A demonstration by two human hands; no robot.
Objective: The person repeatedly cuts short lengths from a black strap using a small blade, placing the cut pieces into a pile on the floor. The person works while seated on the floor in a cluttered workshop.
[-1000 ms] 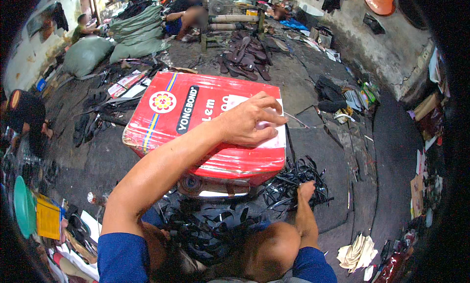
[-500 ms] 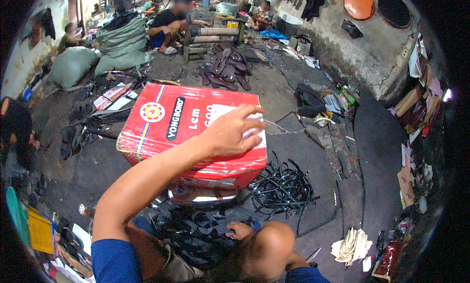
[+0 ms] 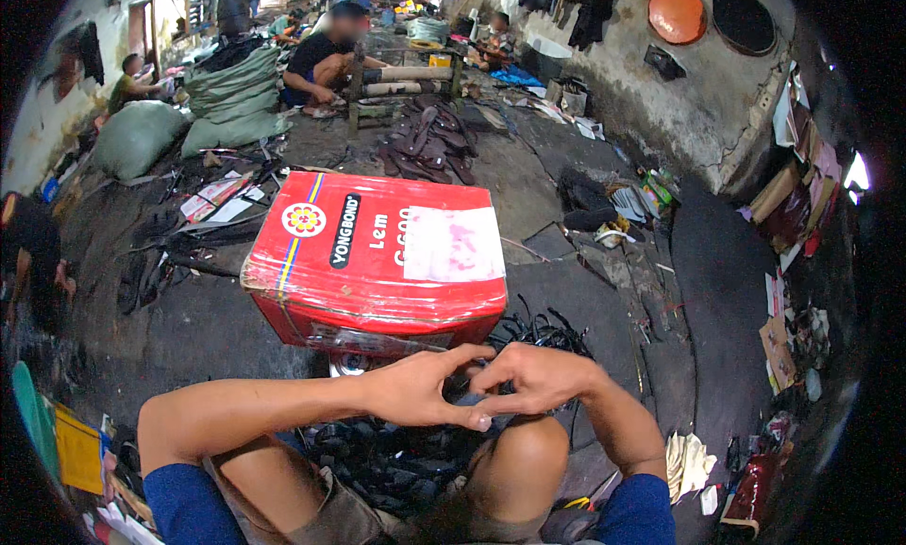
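Observation:
Both my hands meet above my bent knees, just in front of a red cardboard box [image 3: 373, 304]. My left hand [image 3: 415, 386] is open, thumb and fingers spread wide apart, its fingertips close to the other hand. My right hand [image 3: 538, 375] has its fingers curled inward; whatever it may hold is too small or hidden to make out. On the box's top lies a white sheet with pinkish smudges [image 3: 456, 245]. Below my hands, between my legs, is a heap of small black pieces [image 3: 377, 465]. Black strips [image 3: 552, 333] lie tangled beside the box, partly covered by my right hand.
Dark brown sole-shaped pieces [image 3: 429, 139] are piled beyond the box, before a low rack [image 3: 406, 89]. Stuffed green sacks [image 3: 142, 134] stand far left. Several people [image 3: 326, 59] sit farther back. A crumpled cream cloth [image 3: 689, 469] lies right of my knee.
My left hand has come off the box's top and down toward my lap. My right hand has risen from beside my knee to meet it. The white sheet is now uncovered.

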